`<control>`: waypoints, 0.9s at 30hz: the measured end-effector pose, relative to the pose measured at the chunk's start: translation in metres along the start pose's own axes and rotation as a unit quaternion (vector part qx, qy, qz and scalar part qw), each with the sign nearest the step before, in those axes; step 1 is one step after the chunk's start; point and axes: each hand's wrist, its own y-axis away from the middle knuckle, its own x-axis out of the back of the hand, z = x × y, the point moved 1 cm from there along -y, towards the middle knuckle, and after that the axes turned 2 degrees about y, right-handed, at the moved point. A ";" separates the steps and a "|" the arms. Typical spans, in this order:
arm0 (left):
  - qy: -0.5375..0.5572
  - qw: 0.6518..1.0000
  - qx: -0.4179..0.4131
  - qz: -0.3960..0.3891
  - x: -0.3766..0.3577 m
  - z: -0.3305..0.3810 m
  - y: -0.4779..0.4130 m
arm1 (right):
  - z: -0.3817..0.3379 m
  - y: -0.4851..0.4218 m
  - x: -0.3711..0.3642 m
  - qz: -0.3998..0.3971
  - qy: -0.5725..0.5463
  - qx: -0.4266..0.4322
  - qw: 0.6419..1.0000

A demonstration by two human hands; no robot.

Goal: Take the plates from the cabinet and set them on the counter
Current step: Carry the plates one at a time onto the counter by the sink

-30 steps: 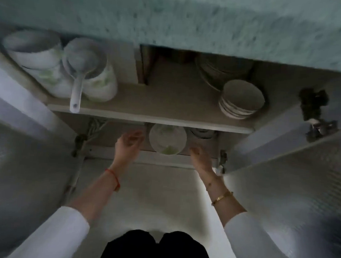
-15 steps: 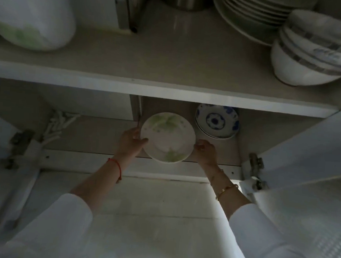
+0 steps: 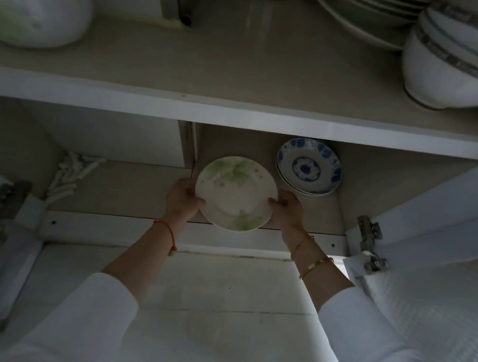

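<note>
While both hands hold it, the green plate (image 3: pixel 235 193) is at the front of the lowest space in the cabinet (image 3: pixel 117 229), and its near rim sticks out a little past the front edge. I cannot tell if it touches the floor of that space. It is one white plate with green leaves painted on it.

The left hand (image 3: pixel 182 198) curls round the left rim of the green plate, thumb on top. The right hand (image 3: pixel 286 211) pinches the right rim the same way. A red string (image 3: pixel 167 231) is tied on the left wrist, and a gold bracelet (image 3: pixel 316 266) is on the right wrist.

Just behind the green plate and to its right lie the blue plates (image 3: pixel 308 167), white with blue flowers. They are in a small stack, and at least two rims show.

Above the green plate runs a long shelf (image 3: pixel 236 113). Up there, far to the right, stand white bowls (image 3: pixel 457 62) set one inside the other, at least two. Each has a grey band with marks too blurry to read. Beside them is a pile of pale dishes (image 3: pixel 362 17), too many and too dark to count. Far to the left on the shelf sits a big white pot (image 3: pixel 38 9) with green on it.

Left of the green plate lies a bunch of small white pieces (image 3: pixel 70 176). One metal hinge (image 3: pixel 370 239) shows on each side.
</note>
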 end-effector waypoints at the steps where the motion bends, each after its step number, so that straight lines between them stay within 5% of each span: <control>1: 0.021 1.000 0.006 0.003 0.000 0.000 0.003 | 0.000 0.001 -0.001 -0.006 -0.034 -0.014 0.999; 9: 0.129 0.991 0.000 -0.047 0.015 0.005 0.031 | -0.006 0.023 0.009 -0.024 -0.179 0.002 0.984; 16: 0.223 0.971 0.058 -0.058 0.064 0.023 0.098 | -0.036 0.093 0.045 -0.076 -0.125 0.018 0.989; 27: 0.178 0.974 0.125 -0.057 0.181 0.102 0.291 | -0.128 0.263 0.155 -0.162 -0.048 -0.016 0.986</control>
